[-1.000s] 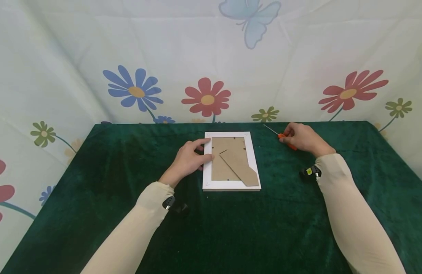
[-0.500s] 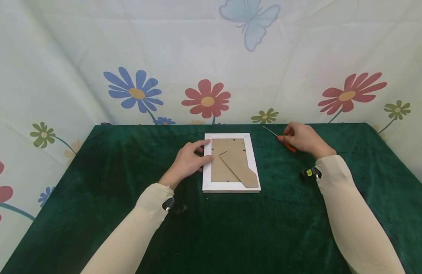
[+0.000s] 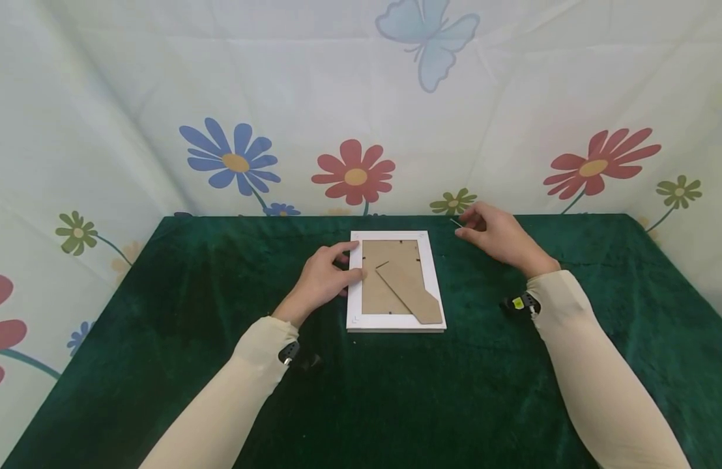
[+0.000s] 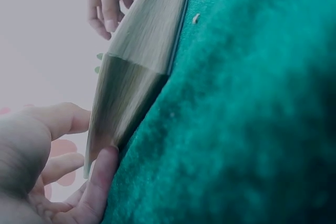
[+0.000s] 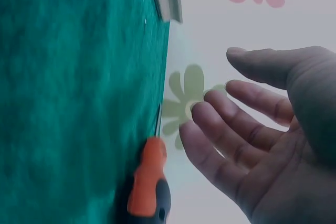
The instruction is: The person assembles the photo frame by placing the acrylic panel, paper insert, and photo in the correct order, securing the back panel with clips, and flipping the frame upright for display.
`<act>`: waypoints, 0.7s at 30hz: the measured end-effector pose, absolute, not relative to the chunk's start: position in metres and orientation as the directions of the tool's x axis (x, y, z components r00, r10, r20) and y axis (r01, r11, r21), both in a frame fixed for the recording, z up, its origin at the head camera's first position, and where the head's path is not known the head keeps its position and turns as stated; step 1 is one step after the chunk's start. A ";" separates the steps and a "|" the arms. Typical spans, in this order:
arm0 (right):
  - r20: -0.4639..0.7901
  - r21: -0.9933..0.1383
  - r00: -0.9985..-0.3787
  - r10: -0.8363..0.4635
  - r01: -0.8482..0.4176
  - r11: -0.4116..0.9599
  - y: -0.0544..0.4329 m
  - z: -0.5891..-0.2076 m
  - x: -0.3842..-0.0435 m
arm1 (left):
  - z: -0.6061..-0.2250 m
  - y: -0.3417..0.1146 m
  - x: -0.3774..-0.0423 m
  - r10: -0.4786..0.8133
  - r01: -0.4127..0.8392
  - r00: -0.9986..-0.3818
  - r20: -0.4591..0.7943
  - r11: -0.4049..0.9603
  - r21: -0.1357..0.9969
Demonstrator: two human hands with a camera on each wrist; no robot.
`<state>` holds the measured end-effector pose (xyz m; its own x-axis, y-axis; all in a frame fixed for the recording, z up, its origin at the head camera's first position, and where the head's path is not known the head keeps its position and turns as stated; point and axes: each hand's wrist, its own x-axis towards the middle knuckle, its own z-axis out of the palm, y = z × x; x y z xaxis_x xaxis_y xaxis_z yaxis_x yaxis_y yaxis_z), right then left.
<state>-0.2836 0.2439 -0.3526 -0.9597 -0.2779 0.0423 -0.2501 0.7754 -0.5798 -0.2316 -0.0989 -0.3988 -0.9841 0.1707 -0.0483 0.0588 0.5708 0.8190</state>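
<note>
A white picture frame (image 3: 355,320) lies face down, its brown backing board (image 3: 390,293) and folded stand leg (image 3: 416,298) facing up. My left hand (image 3: 320,280) grips its left edge, fingertips and thumb at the rim. In the left wrist view, the fingers (image 4: 102,174) meet the wooden side of the frame (image 4: 139,72). My right hand (image 3: 502,239) hovers with spread, loosely bent fingers and holds nothing. Beneath it lies a screwdriver with an orange and black handle (image 5: 149,182); from the head only its shaft tip (image 3: 456,223) shows, the handle hidden by the hand.
Dark green velvety cloth (image 3: 384,404) covers the table. Behind the far edge hangs a pale curtain (image 3: 267,71) printed with flowers and a butterfly. A small pale speck (image 4: 196,18) lies on the cloth near the frame.
My right hand has let go of the screwdriver's handle and moved up and left over it, fingers spreading. The left hand and the picture frame stay put.
</note>
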 end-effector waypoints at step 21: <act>-0.032 -0.649 -0.905 -0.424 -0.303 0.698 0.215 -0.372 -0.281 | -0.400 -0.100 -0.234 0.106 0.023 -0.993 -0.045 0.559 0.829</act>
<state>-0.2807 0.2146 -0.3722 -0.9052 -0.4237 -0.0324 -0.3034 0.6978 -0.6489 -0.2340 -0.0996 -0.4002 -0.9933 0.1063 -0.0446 0.0225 0.5589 0.8289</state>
